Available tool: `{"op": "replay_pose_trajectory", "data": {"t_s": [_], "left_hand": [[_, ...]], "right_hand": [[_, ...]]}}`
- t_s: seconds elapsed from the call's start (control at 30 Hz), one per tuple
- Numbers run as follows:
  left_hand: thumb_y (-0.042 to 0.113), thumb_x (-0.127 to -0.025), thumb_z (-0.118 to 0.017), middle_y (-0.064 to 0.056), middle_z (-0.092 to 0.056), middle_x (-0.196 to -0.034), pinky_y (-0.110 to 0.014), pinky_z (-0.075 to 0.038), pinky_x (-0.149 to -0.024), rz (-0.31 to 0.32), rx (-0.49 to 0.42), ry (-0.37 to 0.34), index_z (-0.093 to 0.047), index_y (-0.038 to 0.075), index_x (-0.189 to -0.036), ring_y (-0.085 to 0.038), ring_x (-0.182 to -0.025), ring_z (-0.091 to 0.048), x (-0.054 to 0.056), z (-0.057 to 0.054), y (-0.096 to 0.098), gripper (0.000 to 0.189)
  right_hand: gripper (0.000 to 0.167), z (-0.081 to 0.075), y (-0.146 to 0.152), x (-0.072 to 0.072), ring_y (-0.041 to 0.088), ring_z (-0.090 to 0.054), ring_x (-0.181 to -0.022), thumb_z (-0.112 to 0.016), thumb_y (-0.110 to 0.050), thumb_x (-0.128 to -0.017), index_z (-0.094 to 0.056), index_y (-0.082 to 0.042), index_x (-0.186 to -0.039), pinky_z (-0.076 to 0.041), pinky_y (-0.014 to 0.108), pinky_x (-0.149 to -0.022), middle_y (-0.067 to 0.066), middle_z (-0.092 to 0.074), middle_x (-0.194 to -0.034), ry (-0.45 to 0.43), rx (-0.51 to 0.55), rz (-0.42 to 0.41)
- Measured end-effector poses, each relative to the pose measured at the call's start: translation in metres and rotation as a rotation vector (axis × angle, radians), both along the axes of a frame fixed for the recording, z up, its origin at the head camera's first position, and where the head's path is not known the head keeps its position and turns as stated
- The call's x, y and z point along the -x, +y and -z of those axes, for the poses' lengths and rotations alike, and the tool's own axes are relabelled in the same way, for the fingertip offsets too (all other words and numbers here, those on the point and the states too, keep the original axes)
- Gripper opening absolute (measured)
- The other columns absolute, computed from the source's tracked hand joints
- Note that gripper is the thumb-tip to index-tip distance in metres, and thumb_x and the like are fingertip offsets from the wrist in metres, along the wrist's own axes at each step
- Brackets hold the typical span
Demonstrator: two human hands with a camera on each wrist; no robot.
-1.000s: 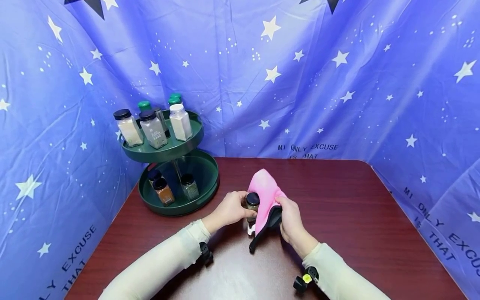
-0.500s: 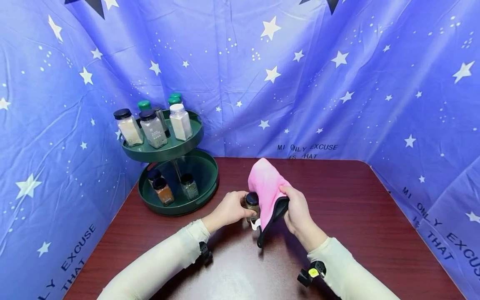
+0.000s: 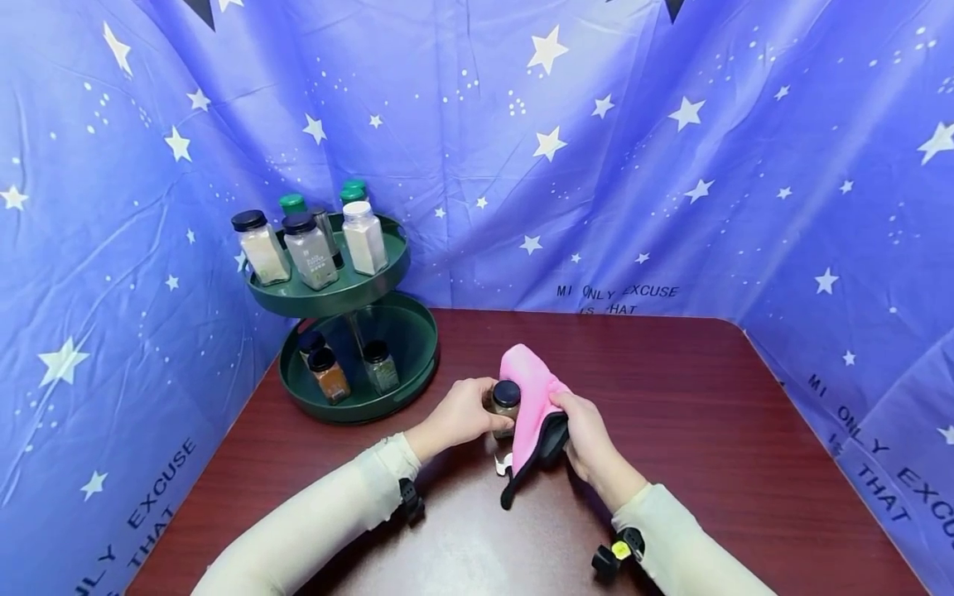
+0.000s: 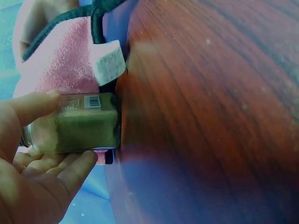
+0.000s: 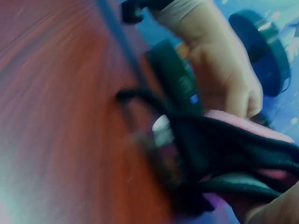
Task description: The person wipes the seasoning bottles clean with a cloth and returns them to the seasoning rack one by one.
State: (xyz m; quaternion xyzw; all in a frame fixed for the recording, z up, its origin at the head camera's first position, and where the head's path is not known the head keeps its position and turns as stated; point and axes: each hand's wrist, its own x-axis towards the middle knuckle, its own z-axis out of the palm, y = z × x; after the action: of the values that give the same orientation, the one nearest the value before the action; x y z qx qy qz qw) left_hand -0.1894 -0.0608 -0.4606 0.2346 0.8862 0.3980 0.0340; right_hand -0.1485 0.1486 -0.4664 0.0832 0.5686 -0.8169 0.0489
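Observation:
In the head view my left hand (image 3: pixel 458 416) grips a small clear spice jar (image 3: pixel 506 401) with a black lid, near the middle of the table. The left wrist view shows greenish-brown contents in the jar (image 4: pixel 86 122) and a barcode label, with thumb and fingers on opposite sides. My right hand (image 3: pixel 595 439) holds a pink cloth (image 3: pixel 527 385) with black edging, bunched against the jar's right side. A white tag (image 4: pixel 110 64) hangs from the cloth. In the right wrist view, the blurred cloth's black edging (image 5: pixel 205 140) hides most of the right hand.
A two-tier green rack (image 3: pixel 335 300) stands at the back left of the dark red wooden table (image 3: pixel 671 389). Several spice jars are on its upper tier, including a white-capped jar (image 3: pixel 364 240); more, including an orange-brown jar (image 3: pixel 330 377), sit below. A starry blue curtain (image 3: pixel 477 149) surrounds the table.
The right hand moved the cloth up and rightward, then brought it back down along the jar. The left hand keeps its hold on the jar in nearly the same place. The head view shifted slightly.

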Motion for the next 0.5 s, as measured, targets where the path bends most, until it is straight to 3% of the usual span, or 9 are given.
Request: {"op": "replay_pose_trajectory", "data": {"t_s": [0.23, 0.5], "left_hand": [[0.026, -0.077, -0.090, 0.010, -0.072, -0.084, -0.025, -0.053, -0.071, -0.001, -0.027, -0.008, -0.071, 0.015, -0.100, -0.007, -0.074, -0.062, -0.002, 0.000, 0.000, 0.031], [0.022, -0.079, -0.088, 0.008, -0.072, -0.087, -0.025, -0.052, -0.073, -0.009, -0.043, -0.022, -0.069, 0.014, -0.104, -0.008, -0.078, -0.063, -0.004, 0.001, 0.000, 0.033]], "right_hand": [[0.028, -0.027, 0.001, 0.001, 0.006, -0.062, -0.076, -0.043, -0.001, -0.101, -0.063, -0.010, -0.083, -0.054, 0.021, -0.072, -0.004, -0.065, -0.082, 0.093, 0.194, 0.031], [0.032, -0.034, 0.006, 0.002, 0.006, -0.062, -0.085, -0.041, 0.000, -0.101, -0.065, -0.010, -0.083, -0.053, 0.022, -0.080, -0.004, -0.067, -0.088, 0.133, 0.253, 0.064]]}}
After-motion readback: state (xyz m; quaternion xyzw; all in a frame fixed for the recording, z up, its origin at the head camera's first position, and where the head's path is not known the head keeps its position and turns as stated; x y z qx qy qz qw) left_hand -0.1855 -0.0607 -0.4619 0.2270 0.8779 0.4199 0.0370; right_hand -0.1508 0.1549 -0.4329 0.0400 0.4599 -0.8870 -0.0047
